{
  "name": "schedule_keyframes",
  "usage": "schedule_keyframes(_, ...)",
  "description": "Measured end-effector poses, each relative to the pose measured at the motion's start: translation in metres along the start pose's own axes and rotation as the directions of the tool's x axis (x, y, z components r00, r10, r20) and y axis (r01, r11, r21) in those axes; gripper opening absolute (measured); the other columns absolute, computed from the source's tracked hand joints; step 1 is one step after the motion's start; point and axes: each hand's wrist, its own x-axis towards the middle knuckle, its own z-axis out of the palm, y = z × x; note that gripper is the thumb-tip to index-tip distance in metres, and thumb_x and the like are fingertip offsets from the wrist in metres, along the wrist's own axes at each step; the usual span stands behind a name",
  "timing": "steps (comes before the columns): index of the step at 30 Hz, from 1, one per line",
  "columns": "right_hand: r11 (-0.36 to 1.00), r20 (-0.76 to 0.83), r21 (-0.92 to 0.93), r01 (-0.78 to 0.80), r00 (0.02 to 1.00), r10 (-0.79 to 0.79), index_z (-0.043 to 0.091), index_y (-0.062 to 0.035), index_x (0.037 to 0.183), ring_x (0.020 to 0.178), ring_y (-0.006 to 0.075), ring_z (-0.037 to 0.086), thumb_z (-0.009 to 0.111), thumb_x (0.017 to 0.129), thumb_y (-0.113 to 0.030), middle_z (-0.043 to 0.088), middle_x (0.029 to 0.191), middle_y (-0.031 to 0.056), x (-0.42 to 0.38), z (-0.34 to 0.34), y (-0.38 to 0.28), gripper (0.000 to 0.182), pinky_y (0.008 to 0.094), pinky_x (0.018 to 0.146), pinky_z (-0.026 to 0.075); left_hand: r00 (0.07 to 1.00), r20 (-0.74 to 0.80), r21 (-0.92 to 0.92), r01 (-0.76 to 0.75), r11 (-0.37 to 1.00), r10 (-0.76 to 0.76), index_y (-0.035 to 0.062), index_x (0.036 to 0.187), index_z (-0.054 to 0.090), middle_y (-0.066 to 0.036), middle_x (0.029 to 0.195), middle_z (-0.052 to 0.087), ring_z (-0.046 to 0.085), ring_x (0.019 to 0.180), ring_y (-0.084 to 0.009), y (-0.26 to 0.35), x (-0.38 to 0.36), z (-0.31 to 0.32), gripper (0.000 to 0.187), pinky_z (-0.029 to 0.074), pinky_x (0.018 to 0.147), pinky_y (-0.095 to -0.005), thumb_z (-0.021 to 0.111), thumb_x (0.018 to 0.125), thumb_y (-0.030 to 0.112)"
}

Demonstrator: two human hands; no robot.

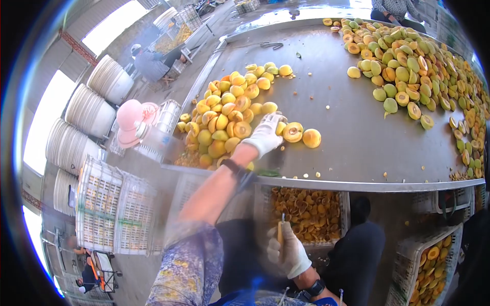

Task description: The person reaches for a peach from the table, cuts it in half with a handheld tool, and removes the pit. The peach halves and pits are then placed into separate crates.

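My left hand [264,134], in a white glove, reaches onto the metal table, its fingers curled around a yellow apricot half [279,128] at the pile's edge. Two more apricots lie right beside it: a cut half [293,132] with its hollow facing up and a rounded one [312,138]. To the left rises a heap of yellow apricots [224,109], some of them halved. Below the table edge, my gloved right hand [290,250] is closed around the wooden handle of a small tool [280,234] with a short metal tip.
A larger heap of greenish apricot halves [403,64] covers the table's [352,148] far right. Beneath the edge stands a crate [345,219] of darker fruit pieces; another crate [408,260] is lower right. Stacked baskets [97,204] and a pink hat [131,117] are left. Other people sit farther off.
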Motion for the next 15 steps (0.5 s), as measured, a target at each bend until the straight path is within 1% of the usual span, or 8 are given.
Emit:
schedule_keyframes(1, 1.000, -0.044, -0.014, 0.011, 0.999, -0.012, 0.055, -0.0136, 0.094, 0.043, 0.0088, 0.036, 0.050, 0.097, -0.051, 0.038, 0.057, -0.0064, 0.002, 0.000, 0.000, 0.038, 0.0245, 0.038, 0.029, 0.999, 0.035, 0.003, 0.007, 1.000, -0.007, 0.0092, 0.117, 0.059, -0.017, 0.124, 0.057, 0.055, 0.117, -0.0300, -0.006, 0.010, 0.007, 0.043, 0.043, 0.099, -0.0381, 0.070, 0.078, 0.022)
schedule_keyframes(4, 1.000, -0.021, 0.001, -0.013, 1.000, 0.013, 0.056, -0.0120, 0.100, 0.045, 0.0091, 0.041, 0.049, 0.099, -0.043, 0.042, 0.059, -0.0049, 0.001, 0.001, -0.003, 0.032, 0.0250, 0.040, 0.034, 0.978, 0.174, -0.169, 0.147, 0.975, -0.117, 0.0093, 0.117, 0.060, -0.013, 0.112, 0.063, 0.061, 0.105, -0.0237, 0.000, 0.009, -0.017, 0.041, 0.048, 0.090, -0.0352, 0.070, 0.080, 0.022)
schedule_keyframes(5, 0.978, -0.033, -0.197, 0.067, 0.997, -0.074, 0.056, -0.0094, 0.102, 0.049, 0.0117, 0.045, 0.054, 0.096, -0.036, 0.044, 0.061, -0.0032, 0.003, -0.004, -0.003, 0.027, 0.0276, 0.043, 0.037, 0.968, 0.172, -0.346, 0.234, 0.909, -0.184, 0.0085, 0.117, 0.061, -0.006, 0.099, 0.066, 0.064, 0.087, -0.0161, 0.006, 0.000, -0.029, 0.036, 0.051, 0.075, -0.0302, 0.068, 0.084, 0.021)
schedule_keyframes(6, 0.910, -0.022, -0.390, 0.139, 0.987, -0.160, 0.055, -0.0069, 0.104, 0.052, 0.0143, 0.049, 0.058, 0.092, -0.029, 0.046, 0.063, -0.0015, 0.007, -0.010, -0.002, 0.025, 0.0301, 0.046, 0.040, 0.972, 0.128, -0.500, 0.235, 0.834, -0.197, 0.0086, 0.118, 0.062, -0.002, 0.094, 0.065, 0.062, 0.075, -0.0099, -0.008, -0.004, -0.027, 0.032, 0.049, 0.062, -0.0264, 0.061, 0.091, 0.026)
schedule_keyframes(8, 0.739, 0.015, -0.624, 0.255, 0.949, -0.315, 0.055, -0.0053, 0.101, 0.051, 0.0143, 0.049, 0.057, 0.092, -0.033, 0.047, 0.063, -0.0004, 0.006, -0.007, 0.003, 0.030, 0.0294, 0.045, 0.039, 0.893, 0.212, -0.748, 0.410, 0.522, -0.398, 0.0093, 0.112, 0.064, 0.001, 0.093, 0.065, 0.061, 0.068, -0.0083, 0.022, -0.034, -0.057, 0.029, 0.047, 0.053, -0.0240, 0.055, 0.095, 0.031)
schedule_keyframes(9, 0.671, 0.026, -0.678, 0.300, 0.922, -0.386, 0.054, -0.0062, 0.096, 0.046, 0.0117, 0.045, 0.051, 0.095, -0.044, 0.046, 0.060, -0.0010, 0.005, 0.003, 0.002, 0.038, 0.0261, 0.041, 0.034, 0.910, 0.209, -0.757, 0.382, 0.529, -0.358, 0.0114, 0.111, 0.064, 0.002, 0.090, 0.065, 0.060, 0.066, -0.0060, 0.009, -0.047, -0.055, 0.031, 0.043, 0.046, -0.0202, 0.051, 0.097, 0.037)
schedule_keyframes(12, 0.354, 0.221, -0.775, 0.524, 0.749, -0.625, 0.054, -0.0069, 0.084, 0.043, 0.0077, 0.040, 0.047, 0.099, -0.044, 0.044, 0.057, -0.0016, 0.002, 0.015, 0.005, 0.040, 0.0239, 0.039, 0.031, 0.877, 0.254, -0.878, 0.386, 0.283, -0.408, 0.0134, 0.111, 0.062, 0.002, 0.089, 0.065, 0.062, 0.065, -0.0063, 0.059, -0.103, -0.074, 0.029, 0.043, 0.044, -0.0177, 0.050, 0.098, 0.036)
schedule_keyframes(15, 0.077, 0.351, -0.804, 0.589, 0.576, -0.738, 0.055, -0.0069, 0.080, 0.046, 0.0054, 0.039, 0.046, 0.102, -0.038, 0.045, 0.058, -0.0020, -0.004, 0.027, 0.005, 0.039, 0.0226, 0.043, 0.031, 0.880, 0.260, -0.920, 0.351, 0.175, -0.398, 0.0029, 0.105, 0.064, -0.005, 0.086, 0.066, 0.065, 0.069, -0.0123, 0.087, -0.140, -0.067, 0.038, 0.050, 0.053, -0.0235, 0.045, 0.100, 0.035)
